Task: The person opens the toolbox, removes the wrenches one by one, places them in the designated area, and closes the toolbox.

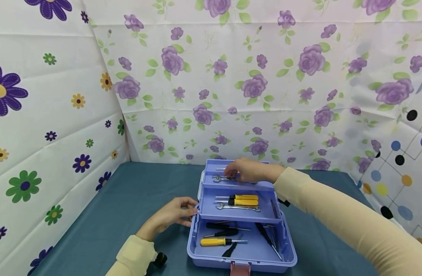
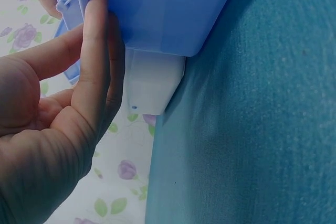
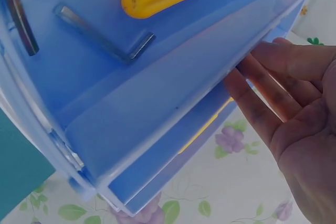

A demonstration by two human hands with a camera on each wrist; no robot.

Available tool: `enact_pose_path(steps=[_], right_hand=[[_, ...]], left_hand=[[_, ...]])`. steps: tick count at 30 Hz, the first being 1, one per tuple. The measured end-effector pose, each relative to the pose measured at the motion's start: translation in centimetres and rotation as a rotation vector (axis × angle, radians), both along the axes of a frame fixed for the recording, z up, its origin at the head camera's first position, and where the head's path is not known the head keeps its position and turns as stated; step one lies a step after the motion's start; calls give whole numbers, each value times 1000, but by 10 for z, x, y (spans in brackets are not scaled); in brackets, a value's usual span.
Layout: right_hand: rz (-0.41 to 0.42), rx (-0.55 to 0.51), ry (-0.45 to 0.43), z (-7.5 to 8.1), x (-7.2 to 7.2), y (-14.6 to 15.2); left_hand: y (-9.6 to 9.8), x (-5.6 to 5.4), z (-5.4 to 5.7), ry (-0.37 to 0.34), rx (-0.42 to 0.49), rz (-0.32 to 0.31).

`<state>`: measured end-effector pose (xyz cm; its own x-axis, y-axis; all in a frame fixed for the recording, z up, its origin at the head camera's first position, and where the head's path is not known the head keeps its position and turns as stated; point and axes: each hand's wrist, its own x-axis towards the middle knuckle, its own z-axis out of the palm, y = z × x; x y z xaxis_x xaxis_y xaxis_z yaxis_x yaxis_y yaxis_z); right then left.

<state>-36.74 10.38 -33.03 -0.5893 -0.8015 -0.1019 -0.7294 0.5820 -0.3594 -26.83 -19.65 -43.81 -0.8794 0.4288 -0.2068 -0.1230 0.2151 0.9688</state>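
A blue toolbox (image 1: 211, 260) stands with its tiers unfolded. My right hand (image 1: 247, 170) reaches into the top tray (image 1: 266, 185), thumb and fingers closing at a wrench (image 1: 218, 178) there. In the right wrist view, a tray wall hides the fingertips of that hand (image 3: 299, 87). My left hand (image 1: 174, 213) rests its fingers against the toolbox's left side. The left wrist view shows its fingers (image 2: 94, 56) fairly straight along the blue wall (image 2: 157, 14). The middle tray holds yellow-handled screwdrivers (image 1: 245, 200), a second wrench (image 1: 236, 207) and a hex key (image 3: 100, 38).
In the bottom compartment lie a yellow-handled screwdriver (image 1: 214, 242), black-handled tools (image 1: 226, 232) and several thin metal pieces. A reddish latch (image 1: 240, 269) hangs at the front. The box stands on a dark teal tablecloth (image 1: 145, 180), with flowered sheets (image 1: 197, 96) behind.
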Motion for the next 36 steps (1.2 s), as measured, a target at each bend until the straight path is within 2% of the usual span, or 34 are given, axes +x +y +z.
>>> enact_pose_path(steps=[11,18,22,36], right_hand=[[6,59,47,-1,1,-3],[34,166,148,-5,3,-8],[61,187,200,-6,3,-9],[85,184,175,2,-2,-9]], left_hand=[[1,1,-1,-1,-7,1],[2,3,0,-6,-10,9],[2,3,-1,-6,-3,9],[0,1,-1,8,-12,9]])
